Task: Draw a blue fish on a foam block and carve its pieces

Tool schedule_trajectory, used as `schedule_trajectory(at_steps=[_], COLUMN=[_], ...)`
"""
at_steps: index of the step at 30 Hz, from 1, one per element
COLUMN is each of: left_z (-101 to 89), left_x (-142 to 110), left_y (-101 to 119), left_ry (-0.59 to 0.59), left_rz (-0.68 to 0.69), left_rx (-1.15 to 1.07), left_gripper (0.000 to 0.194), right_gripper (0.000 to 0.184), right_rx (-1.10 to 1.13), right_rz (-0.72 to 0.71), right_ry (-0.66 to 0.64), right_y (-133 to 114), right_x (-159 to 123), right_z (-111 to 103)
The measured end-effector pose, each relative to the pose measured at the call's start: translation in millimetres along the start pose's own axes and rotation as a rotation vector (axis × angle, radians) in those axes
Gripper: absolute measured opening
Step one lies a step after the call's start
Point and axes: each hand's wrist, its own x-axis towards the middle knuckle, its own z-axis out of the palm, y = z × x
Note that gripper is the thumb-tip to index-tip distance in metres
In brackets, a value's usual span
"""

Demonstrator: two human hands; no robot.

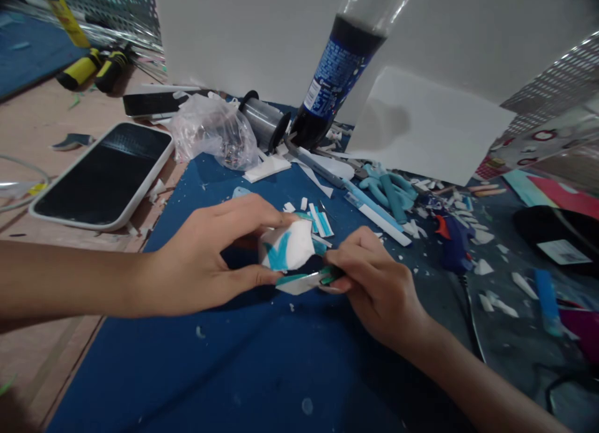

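My left hand [210,255] is closed around a white foam piece [299,244] with teal patches, thumb below and fingers above. A flat pale strip with a green edge [297,285] sticks out under the piece, close to my left thumb. My right hand [374,277] is closed on a small green-and-metal tool [330,274]; fingers cover most of it, so its kind is unclear. The tool's shiny end meets the flat strip. Just behind the hands lie white and teal foam scraps [321,221] on the blue mat [224,370].
A tilted bottle of dark drink [334,77] stands behind, beside a spool [264,121] and a plastic bag [213,130]. To the left lies a phone [105,174]. Teal-handled pliers [390,189], a utility knife [379,218] and a glue gun [453,239] lie right.
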Motion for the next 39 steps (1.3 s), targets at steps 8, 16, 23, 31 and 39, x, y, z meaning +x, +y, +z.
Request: schedule_trajectory(at_steps=[8,16,23,31,39], left_z=[2.1,2.3,2.8,3.1,2.2], left_x=[1.2,-1.0,0.7,2.6,1.4], left_y=[1.0,-1.6,-2.4,-3.4,-3.5], left_ry=[-0.003,-0.013,0.001,-0.002,-0.007], left_rz=[0.047,0.078,0.1,0.126,0.129], left_rx=[0.009,0.017,0.015,0.032,0.032], left_gripper=[0.022,0.025,0.025,0.026,0.026], right_gripper=[0.022,0.03,0.028,0.029,0.03], right_rx=[-0.051,-0.04,-0.012,-0.014,0.054], right_rz=[-0.042,-0.032,-0.017,-0.027,0.024], right_ry=[-0.001,-0.014,-0.022,-0.006,-0.043], right_y=[1.0,0.1,-1.8,-3.6,-3.9], right_x=[0.2,-0.7,-0.9,0.4,-0.1], right_z=[2.1,3.5,5.4,7.1,6.0])
